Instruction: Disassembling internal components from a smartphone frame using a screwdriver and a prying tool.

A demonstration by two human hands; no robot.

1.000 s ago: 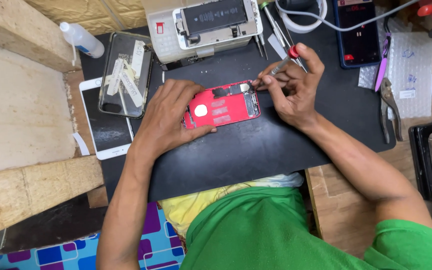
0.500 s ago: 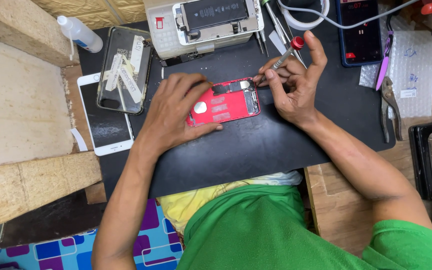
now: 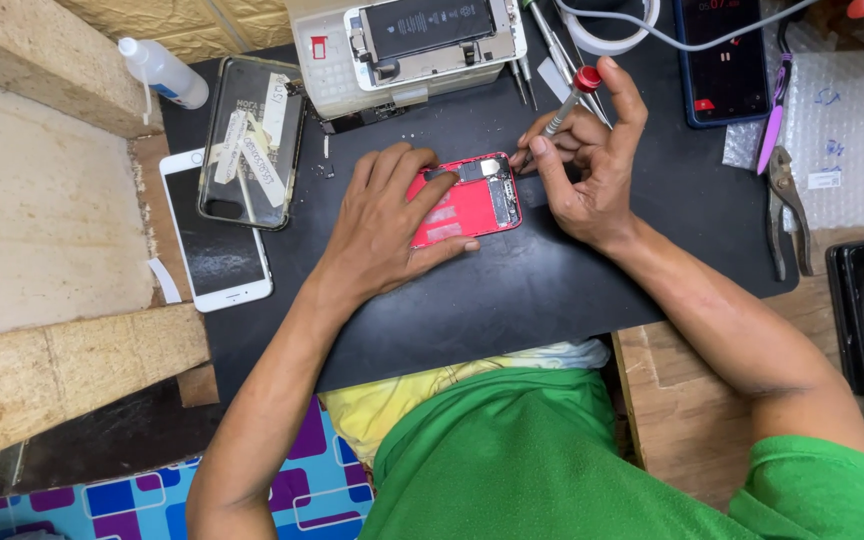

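Black work mat [image 3: 512, 300] covers the wooden bench [image 3: 687, 400]. On the mat: red opened phone [image 3: 467, 200] at centre, white phone [image 3: 214, 235] at left, dark phone [image 3: 722, 60] far right, pliers [image 3: 784, 205] at right edge.

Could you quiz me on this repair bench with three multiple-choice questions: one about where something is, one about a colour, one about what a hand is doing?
1. Where does the white phone lie?
A. on the mat's left edge
B. under the pliers
C. in the person's lap

2. What colour is the opened phone under the left hand?
A. blue
B. red
C. white

3. What is the right hand doing?
A. resting flat
B. gripping pliers
C. holding a screwdriver

Answers:
1. A, it lies face up at the black mat's left edge.
2. B, its housing is red.
3. C, the fingers pinch the red-capped tool at the phone's top end.
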